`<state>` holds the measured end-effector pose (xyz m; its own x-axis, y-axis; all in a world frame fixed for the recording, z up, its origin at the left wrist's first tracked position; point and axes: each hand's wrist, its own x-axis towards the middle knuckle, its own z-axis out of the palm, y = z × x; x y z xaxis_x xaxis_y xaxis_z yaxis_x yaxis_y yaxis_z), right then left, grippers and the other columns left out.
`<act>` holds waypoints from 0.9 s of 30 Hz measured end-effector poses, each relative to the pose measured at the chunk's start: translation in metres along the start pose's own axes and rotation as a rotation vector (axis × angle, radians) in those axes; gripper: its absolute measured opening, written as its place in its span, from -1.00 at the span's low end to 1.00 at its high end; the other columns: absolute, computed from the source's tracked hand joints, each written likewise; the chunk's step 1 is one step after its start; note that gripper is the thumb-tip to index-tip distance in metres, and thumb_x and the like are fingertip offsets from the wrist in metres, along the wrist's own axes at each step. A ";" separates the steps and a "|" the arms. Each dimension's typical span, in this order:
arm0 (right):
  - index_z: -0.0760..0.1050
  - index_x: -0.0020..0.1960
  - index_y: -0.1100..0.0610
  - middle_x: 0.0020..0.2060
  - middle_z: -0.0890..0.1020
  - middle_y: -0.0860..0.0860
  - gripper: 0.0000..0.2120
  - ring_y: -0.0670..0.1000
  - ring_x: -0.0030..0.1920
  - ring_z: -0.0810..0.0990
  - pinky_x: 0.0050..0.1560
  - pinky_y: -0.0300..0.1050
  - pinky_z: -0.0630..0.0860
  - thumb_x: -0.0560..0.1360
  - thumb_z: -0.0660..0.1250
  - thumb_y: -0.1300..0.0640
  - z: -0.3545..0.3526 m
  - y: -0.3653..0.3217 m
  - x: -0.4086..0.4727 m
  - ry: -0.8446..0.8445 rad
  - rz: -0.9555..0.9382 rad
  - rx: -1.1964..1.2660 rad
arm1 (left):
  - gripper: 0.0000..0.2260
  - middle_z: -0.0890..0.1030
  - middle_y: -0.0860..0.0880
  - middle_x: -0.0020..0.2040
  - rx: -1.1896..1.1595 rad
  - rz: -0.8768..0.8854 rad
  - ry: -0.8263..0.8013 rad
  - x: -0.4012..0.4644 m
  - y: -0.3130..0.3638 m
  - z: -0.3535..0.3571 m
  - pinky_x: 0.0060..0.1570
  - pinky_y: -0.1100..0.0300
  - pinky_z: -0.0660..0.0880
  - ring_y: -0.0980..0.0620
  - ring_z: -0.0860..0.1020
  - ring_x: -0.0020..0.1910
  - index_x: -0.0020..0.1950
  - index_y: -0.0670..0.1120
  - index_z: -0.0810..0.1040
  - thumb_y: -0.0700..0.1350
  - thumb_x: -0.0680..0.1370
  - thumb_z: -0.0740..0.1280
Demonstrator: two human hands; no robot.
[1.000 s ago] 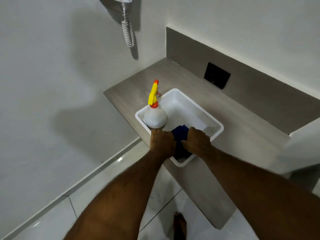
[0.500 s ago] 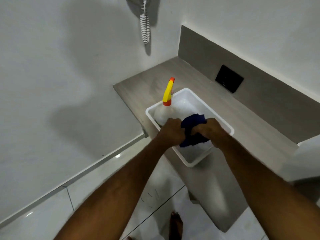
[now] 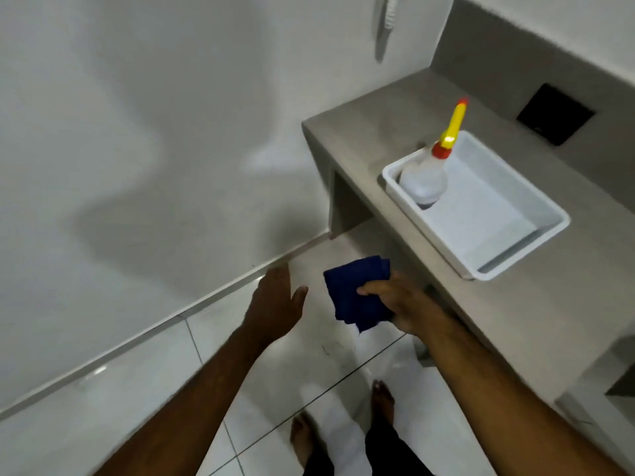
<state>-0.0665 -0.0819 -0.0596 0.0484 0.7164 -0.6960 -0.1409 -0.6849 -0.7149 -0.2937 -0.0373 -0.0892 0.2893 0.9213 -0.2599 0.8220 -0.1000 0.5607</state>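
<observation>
One step looks done: my right hand point(image 3: 402, 305) pinches the blue cloth point(image 3: 357, 297), left hand point(image 3: 275, 304) spread empty beside it, spray bottle point(image 3: 426, 180) untouched beyond my fingertips, wiping ahead.

folded terry cloth point(image 3: 357, 292): deep navy blue, plain
rectangular plastic tub point(image 3: 529, 249): white, plain
plastic spray bottle point(image 3: 424, 180): translucent white body, red collar, yellow trigger head, orange-red tip
stone-look counter point(image 3: 536, 304): grey-beige, faintly streaked
square wall plate point(image 3: 555, 114): black
glossy floor tiles point(image 3: 137, 389): white, dark grout lines
wall point(image 3: 137, 132): plain off-white
</observation>
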 end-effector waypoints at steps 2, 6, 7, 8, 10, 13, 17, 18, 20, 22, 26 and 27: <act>0.51 0.16 0.12 -0.02 0.66 0.12 -0.68 0.13 -0.05 0.64 -0.34 -0.08 0.61 0.44 0.38 0.34 0.011 0.038 0.032 0.107 0.082 0.015 | -0.28 0.19 -0.25 0.56 0.181 -0.104 -0.101 0.000 -0.058 0.032 0.49 0.02 0.16 -0.18 0.19 0.53 0.56 -0.27 0.01 0.11 0.60 0.22; 0.52 0.17 0.21 -0.17 0.65 0.04 -0.68 0.05 -0.16 0.64 -0.25 -0.09 0.58 0.45 0.30 0.42 0.013 0.141 0.119 0.270 0.194 -0.083 | -0.15 0.12 -0.28 0.57 0.364 -0.245 -0.202 0.010 -0.170 0.136 0.50 -0.09 0.17 -0.25 0.12 0.54 0.56 -0.29 -0.07 0.19 0.54 0.26; 0.52 0.19 0.24 -0.17 0.65 0.02 -0.66 0.03 -0.18 0.62 -0.24 -0.08 0.58 0.45 0.26 0.45 0.010 0.173 0.146 0.286 0.206 -0.135 | -0.13 0.11 -0.30 0.57 0.370 -0.261 -0.214 0.013 -0.197 0.170 0.49 -0.12 0.18 -0.28 0.11 0.54 0.56 -0.29 -0.07 0.19 0.52 0.29; 0.49 0.24 0.26 -0.15 0.63 0.03 -0.61 0.03 -0.18 0.60 -0.22 -0.08 0.57 0.45 0.24 0.47 0.008 0.205 0.174 0.304 0.221 -0.184 | -0.10 0.10 -0.31 0.57 0.369 -0.263 -0.218 0.017 -0.224 0.205 0.48 -0.15 0.17 -0.31 0.09 0.53 0.56 -0.29 -0.07 0.19 0.50 0.32; 0.41 0.32 0.21 -0.06 0.58 0.10 -0.54 0.07 -0.16 0.56 -0.21 -0.08 0.54 0.46 0.25 0.45 0.000 0.272 0.230 0.347 0.269 -0.296 | -0.06 0.05 -0.34 0.57 0.367 -0.273 -0.252 0.029 -0.274 0.278 0.48 -0.19 0.15 -0.35 0.03 0.54 0.56 -0.28 -0.10 0.19 0.48 0.35; 0.40 0.32 0.20 0.05 0.58 0.18 -0.56 0.17 -0.01 0.57 -0.04 0.01 0.56 0.45 0.27 0.39 -0.014 0.381 0.313 0.392 0.307 -0.443 | -0.02 -0.03 -0.34 0.58 0.368 -0.276 -0.304 0.051 -0.348 0.396 0.48 -0.25 0.10 -0.37 -0.05 0.55 0.57 -0.23 -0.16 0.24 0.46 0.34; 0.45 0.29 0.14 0.03 0.62 0.15 -0.55 0.20 0.05 0.60 0.05 0.07 0.58 0.43 0.33 0.37 -0.029 0.501 0.379 0.418 0.286 -0.607 | 0.04 -0.18 -0.24 0.60 0.347 -0.272 -0.356 0.079 -0.427 0.509 0.42 -0.39 0.04 -0.37 -0.16 0.55 0.58 -0.03 -0.27 0.28 0.41 0.39; 0.45 0.30 0.14 0.07 0.63 0.17 -0.53 0.23 0.09 0.60 0.10 0.09 0.58 0.42 0.33 0.38 -0.032 0.523 0.390 0.434 0.255 -0.657 | 0.07 -0.20 -0.22 0.60 0.339 -0.276 -0.357 0.086 -0.442 0.530 0.41 -0.42 0.03 -0.36 -0.19 0.54 0.58 -0.01 -0.26 0.29 0.38 0.42; 0.42 0.35 0.12 0.14 0.63 0.17 -0.47 0.24 0.14 0.58 0.15 0.06 0.53 0.41 0.33 0.40 -0.038 0.552 0.413 0.547 0.147 -0.781 | 0.15 -0.23 -0.21 0.60 0.331 -0.298 -0.362 0.099 -0.466 0.557 0.39 -0.46 0.01 -0.36 -0.22 0.54 0.58 0.00 -0.23 0.29 0.31 0.49; 0.32 0.44 0.09 0.30 0.54 0.16 -0.37 0.22 0.28 0.51 0.26 0.06 0.45 0.42 0.31 0.41 -0.046 0.568 0.443 0.703 0.044 -0.838 | 0.23 -0.27 -0.17 0.60 0.294 -0.324 -0.367 0.110 -0.486 0.574 0.34 -0.53 0.03 -0.35 -0.24 0.54 0.58 0.05 -0.23 0.26 0.21 0.57; 0.08 0.55 0.13 0.52 0.19 0.24 -0.29 0.32 0.48 0.19 0.46 0.15 0.23 0.49 0.31 0.29 -0.046 0.588 0.497 0.585 0.010 -1.020 | 0.37 -0.43 -0.06 0.56 0.186 -0.364 -0.399 0.125 -0.510 0.580 0.19 -0.65 -0.02 -0.31 -0.38 0.50 0.51 0.21 -0.35 0.24 0.07 0.63; 0.07 0.56 0.14 0.53 0.12 0.27 -0.29 0.36 0.49 0.11 0.48 0.21 0.19 0.52 0.33 0.14 -0.038 0.601 0.499 0.512 0.023 -1.098 | 0.38 -0.46 -0.04 0.54 0.180 -0.368 -0.408 0.126 -0.511 0.580 0.18 -0.65 -0.04 -0.30 -0.41 0.49 0.50 0.23 -0.38 0.25 0.07 0.63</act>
<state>-0.0889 -0.1406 -0.8391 0.4774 0.7372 -0.4782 0.7550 -0.6226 -0.2060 -0.3927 -0.0878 -0.8646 0.1053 0.6914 -0.7148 0.9644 0.1043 0.2430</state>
